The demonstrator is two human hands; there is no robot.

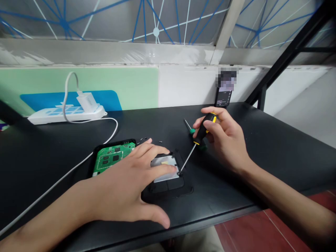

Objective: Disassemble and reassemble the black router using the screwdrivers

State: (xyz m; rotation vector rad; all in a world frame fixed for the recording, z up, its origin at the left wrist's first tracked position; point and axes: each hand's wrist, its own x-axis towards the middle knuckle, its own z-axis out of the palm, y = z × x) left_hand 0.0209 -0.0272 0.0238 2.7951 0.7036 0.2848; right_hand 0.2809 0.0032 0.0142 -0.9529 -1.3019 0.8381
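My right hand point(227, 134) grips a black-and-yellow screwdriver point(201, 131), its shaft slanting down to the left. The tip meets a corner of a silver metal plate point(166, 176) set on a black plastic frame point(183, 191). My left hand point(126, 183) lies spread over the frame, fingertips on the plate and the frame's upper edge, thumb stretched apart. Behind that hand, a black casing holding a green circuit board point(112, 157) is partly covered. A second screwdriver with a green handle point(193, 131) lies behind my right hand, much of it hidden.
Several small screws point(146, 138) lie loose beyond the casing. A white power strip point(68, 113) with a charger point(88, 102) stands at the back left, its white cable point(78, 162) running across the black table point(283, 150). A phone point(224, 91) leans against the wall.
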